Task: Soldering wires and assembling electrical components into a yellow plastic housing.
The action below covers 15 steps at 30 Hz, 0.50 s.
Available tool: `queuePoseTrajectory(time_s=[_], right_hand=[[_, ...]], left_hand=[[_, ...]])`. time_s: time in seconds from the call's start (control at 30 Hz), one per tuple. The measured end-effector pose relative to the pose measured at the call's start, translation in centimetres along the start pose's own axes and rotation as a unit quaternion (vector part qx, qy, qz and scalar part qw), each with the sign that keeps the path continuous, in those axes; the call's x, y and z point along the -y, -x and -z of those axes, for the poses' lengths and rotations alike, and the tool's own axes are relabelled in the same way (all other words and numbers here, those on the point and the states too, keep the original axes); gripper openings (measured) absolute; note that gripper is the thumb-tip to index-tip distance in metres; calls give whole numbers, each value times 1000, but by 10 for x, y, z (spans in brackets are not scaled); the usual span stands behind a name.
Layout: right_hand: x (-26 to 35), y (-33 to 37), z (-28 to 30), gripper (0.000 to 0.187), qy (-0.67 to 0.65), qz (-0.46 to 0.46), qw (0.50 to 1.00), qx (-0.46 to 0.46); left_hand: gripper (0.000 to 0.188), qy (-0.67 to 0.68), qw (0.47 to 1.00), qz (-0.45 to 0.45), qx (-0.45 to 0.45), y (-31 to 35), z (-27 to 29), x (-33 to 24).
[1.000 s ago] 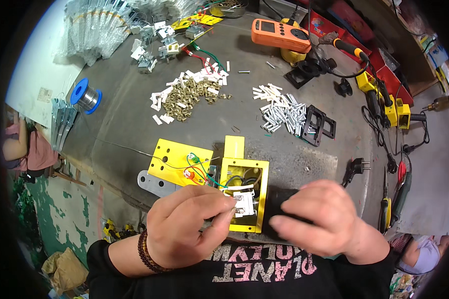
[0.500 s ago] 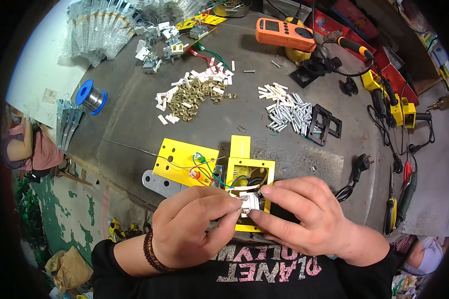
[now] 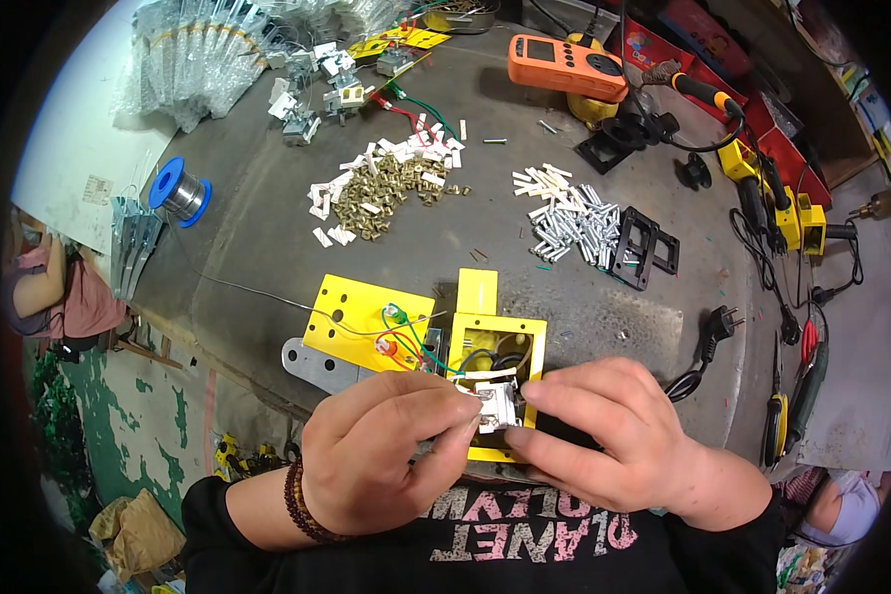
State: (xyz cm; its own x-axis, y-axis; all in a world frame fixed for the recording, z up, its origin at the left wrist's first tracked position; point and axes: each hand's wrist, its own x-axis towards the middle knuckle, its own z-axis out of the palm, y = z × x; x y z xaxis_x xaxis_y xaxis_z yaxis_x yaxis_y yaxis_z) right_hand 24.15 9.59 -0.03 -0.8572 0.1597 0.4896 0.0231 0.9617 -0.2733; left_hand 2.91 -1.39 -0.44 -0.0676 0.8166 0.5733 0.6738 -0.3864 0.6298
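Note:
My left hand (image 3: 381,450), a beaded bracelet at its wrist, pinches the left side of a small white part with metal fittings (image 3: 497,407). From the other side, the thumb and forefinger of my right hand (image 3: 609,421) close on the part's right edge. The part sits over the opening of a yellow metal box (image 3: 537,346) with dark wires inside. A yellow plate (image 3: 351,312) with holes lies to the left, carrying red and green wired lamps (image 3: 393,315). One green wire runs toward my fingers. My fingertips hide some of the part.
Brass pieces (image 3: 371,203) and white strips are heaped at the far middle, with screws (image 3: 572,228) and black frames (image 3: 646,249) to their right. A solder spool (image 3: 181,193) stands left. An orange meter (image 3: 564,67) is at the back; a plug (image 3: 715,337) lies right.
My right fingers have shifted slightly to the right and down along the white part, showing more of its face. The left hand is almost still.

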Motion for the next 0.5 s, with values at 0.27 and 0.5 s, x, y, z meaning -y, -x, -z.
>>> queuePoseTrajectory(time_s=[0.27, 0.5], right_hand=[[0, 4, 1, 28, -42, 7, 999, -32], [-1, 4, 0, 25, -46, 8, 998, -31]], left_hand=[[32, 6, 1000, 4, 0, -1, 0, -1], [31, -1, 1000, 5, -2, -2, 1, -2]])
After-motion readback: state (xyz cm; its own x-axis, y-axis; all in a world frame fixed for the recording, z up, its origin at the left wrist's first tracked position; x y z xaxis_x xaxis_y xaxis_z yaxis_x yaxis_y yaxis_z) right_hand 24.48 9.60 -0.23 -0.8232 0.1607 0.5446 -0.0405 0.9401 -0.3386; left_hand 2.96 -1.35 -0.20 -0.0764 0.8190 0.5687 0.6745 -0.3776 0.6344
